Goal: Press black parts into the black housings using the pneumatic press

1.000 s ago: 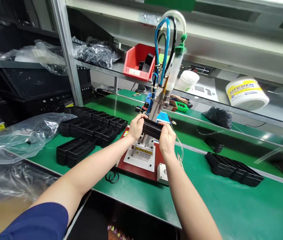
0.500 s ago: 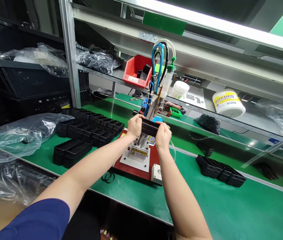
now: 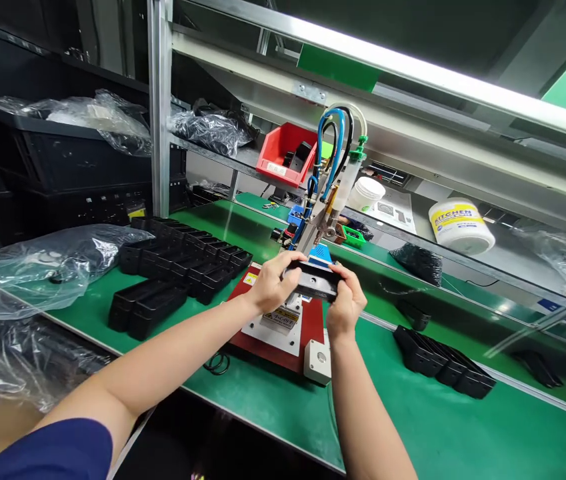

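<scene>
Both my hands hold one black plastic housing (image 3: 315, 280) above the white fixture block (image 3: 277, 327) of a dispensing machine. My left hand (image 3: 273, 285) grips its left end with fingers wrapped round it. The right end sits in my right hand (image 3: 347, 305), also closed on it. The housing lies level, tilted slightly toward me. Behind it rises the machine's dispensing head (image 3: 330, 193) with blue and black hoses and a syringe. The machine stands on a red base plate (image 3: 267, 350) with a small white button box (image 3: 317, 361) at its front right.
Rows of black housings (image 3: 183, 260) lie to the left on the green bench (image 3: 437, 427), and a shorter row (image 3: 443, 363) to the right. Clear plastic bags (image 3: 37, 267) sit far left. A red bin (image 3: 283, 155), a white cup and a white tub (image 3: 461, 227) stand on the shelf behind.
The housing has come away from the dispensing head, lower and toward me, still in both hands. The camera view has shifted, so the machine sits a bit more to the right.
</scene>
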Demonstrator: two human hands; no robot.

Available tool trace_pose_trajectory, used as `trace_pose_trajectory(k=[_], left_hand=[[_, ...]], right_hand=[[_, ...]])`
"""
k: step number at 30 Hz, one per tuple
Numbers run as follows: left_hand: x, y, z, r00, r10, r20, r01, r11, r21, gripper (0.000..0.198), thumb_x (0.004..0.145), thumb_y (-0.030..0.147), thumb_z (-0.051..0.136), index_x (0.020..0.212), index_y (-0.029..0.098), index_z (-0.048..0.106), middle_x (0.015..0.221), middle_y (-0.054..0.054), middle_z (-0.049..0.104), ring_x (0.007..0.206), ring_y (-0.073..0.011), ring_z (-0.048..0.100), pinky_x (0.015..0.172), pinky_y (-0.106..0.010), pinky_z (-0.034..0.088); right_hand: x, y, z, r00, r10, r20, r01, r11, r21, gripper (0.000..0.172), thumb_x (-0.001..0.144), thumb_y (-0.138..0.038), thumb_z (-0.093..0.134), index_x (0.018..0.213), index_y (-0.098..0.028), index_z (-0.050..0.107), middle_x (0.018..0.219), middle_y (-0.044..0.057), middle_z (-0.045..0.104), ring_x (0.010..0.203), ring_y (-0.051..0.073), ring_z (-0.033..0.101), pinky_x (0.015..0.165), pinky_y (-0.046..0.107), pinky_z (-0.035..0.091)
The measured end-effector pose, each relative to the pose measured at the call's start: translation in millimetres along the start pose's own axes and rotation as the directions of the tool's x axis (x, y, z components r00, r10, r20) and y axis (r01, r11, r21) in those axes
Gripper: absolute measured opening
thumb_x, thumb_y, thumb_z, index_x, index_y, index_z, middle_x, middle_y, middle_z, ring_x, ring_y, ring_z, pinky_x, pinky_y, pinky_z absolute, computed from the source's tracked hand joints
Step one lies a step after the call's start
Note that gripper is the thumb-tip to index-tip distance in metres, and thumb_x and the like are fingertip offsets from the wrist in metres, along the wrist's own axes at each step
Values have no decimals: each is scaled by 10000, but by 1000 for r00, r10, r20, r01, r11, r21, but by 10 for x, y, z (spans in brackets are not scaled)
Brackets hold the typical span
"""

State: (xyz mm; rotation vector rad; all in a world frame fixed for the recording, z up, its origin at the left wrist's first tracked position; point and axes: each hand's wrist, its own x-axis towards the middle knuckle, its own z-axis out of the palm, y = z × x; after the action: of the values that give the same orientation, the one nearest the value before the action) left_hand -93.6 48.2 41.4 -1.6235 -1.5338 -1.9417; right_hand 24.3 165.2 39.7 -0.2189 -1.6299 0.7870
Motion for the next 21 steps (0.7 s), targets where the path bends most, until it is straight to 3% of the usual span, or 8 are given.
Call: trace_pose_trajectory(k=[2, 5, 7, 9, 13, 16, 19, 21], left_hand=[[-78, 157, -126, 966, -23, 259, 26, 1000, -10, 341, 845, 329, 546, 1139, 169, 611, 1109, -89, 681, 1006, -213, 639, 908, -337, 490], [-217, 394, -254, 823, -114, 557, 71, 993, 97, 493, 727, 362, 723, 1187, 224, 608, 1103, -54, 700, 959, -230, 666, 846, -330, 515], [-322, 498, -256, 764, -167, 623, 66, 981, 183, 508, 641, 351, 781, 1113, 233, 635, 1009, -36, 718, 867, -237, 678, 757, -317, 523], [-449, 531, -203, 752, -208, 625, 79, 971, 227, 378, 613, 297, 755, 967, 212, 653, 848, -21, 712, 724, -218, 665, 649, -296, 508], [-754, 457, -62, 801, -287, 526, 148, 946, 290, 395, 611, 262, 665, 999, 202, 617, 795, -26, 699, 684, -228, 665, 604, -305, 504], [-941, 385, 17, 844, -266, 466, 84, 924, 374, 469, 628, 285, 652, 1084, 206, 578, 908, -64, 719, 791, -272, 690, 667, -352, 531], [-1063, 334, 83, 866, -161, 473, -43, 919, 391, 357, 660, 300, 637, 993, 187, 571, 865, -83, 711, 778, -276, 690, 662, -370, 540], [-1131, 305, 124, 885, -82, 458, -121, 910, 396, 281, 684, 302, 628, 924, 175, 555, 801, -82, 692, 741, -270, 684, 639, -369, 537]], right_hand=[[-104, -54, -146, 995, -86, 57, 86, 996, 2, 274, 862, -254, 421, 928, -230, 686, 919, 26, 673, 871, 191, 617, 749, 325, 483], [-302, -179, -312, 912, -311, 267, 319, 948, 15, 305, 874, -202, 420, 1042, -248, 670, 939, 41, 660, 824, 193, 625, 702, 340, 498], [-416, -293, -356, 805, -448, 388, 473, 881, 36, 342, 860, -188, 417, 1111, -238, 643, 964, 66, 645, 810, 202, 624, 669, 352, 504], [-505, -423, -355, 746, -475, 467, 527, 849, 21, 345, 856, -185, 408, 1118, -219, 631, 952, 82, 630, 788, 201, 614, 633, 346, 498], [-684, -668, -308, 817, -190, 545, 316, 937, -147, 235, 897, -268, 474, 1048, -184, 632, 978, 88, 623, 873, 198, 607, 726, 346, 511], [-861, -740, -268, 883, 14, 470, 166, 925, -341, 260, 933, -386, 489, 1015, -181, 625, 970, 83, 639, 901, 206, 600, 769, 356, 502], [-1012, -698, -238, 956, 31, 293, 123, 861, -494, 224, 946, -355, 494, 860, -184, 612, 786, 53, 624, 735, 181, 581, 669, 324, 468], [-1071, -658, -233, 970, -26, 240, 149, 845, -514, 226, 940, -290, 487, 757, -191, 577, 690, 34, 581, 653, 163, 543, 613, 303, 441]])
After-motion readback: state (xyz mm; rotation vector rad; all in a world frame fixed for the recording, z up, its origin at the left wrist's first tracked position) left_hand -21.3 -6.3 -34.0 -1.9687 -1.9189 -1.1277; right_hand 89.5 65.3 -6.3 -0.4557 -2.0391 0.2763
